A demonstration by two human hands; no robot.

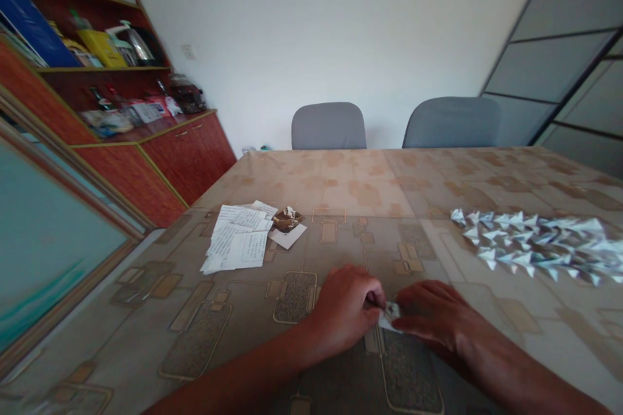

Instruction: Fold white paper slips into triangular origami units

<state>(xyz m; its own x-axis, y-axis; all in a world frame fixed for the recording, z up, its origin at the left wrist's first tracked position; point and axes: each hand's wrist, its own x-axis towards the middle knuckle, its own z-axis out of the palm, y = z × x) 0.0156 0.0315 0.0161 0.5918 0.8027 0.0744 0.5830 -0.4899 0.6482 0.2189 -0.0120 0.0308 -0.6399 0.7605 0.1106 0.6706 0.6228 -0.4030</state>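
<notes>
A small piece of folded paper (pixel 389 320) lies between my hands, low over the patterned tablecloth. My left hand (pixel 348 305) is closed, its thumb and fingertips pinching the paper's left edge. From the other side, my right hand (pixel 431 314) grips the paper with fingers bent over it. The fingers cover much of the paper, so its exact shape is hidden. Beyond my left hand rests a pile of printed paper sheets (pixel 238 240). To the far right stand rows of folded paper pieces (pixel 535 240) with pointed tips.
Beside the sheets, a brown item (pixel 287 219) with crumpled bits lies on a white card (pixel 288 237). The tablecloth (pixel 311 188) covers a long table. Two grey chairs (pixel 328 126) stand behind it. A wooden cabinet (pixel 189 155) with shelves is at the left.
</notes>
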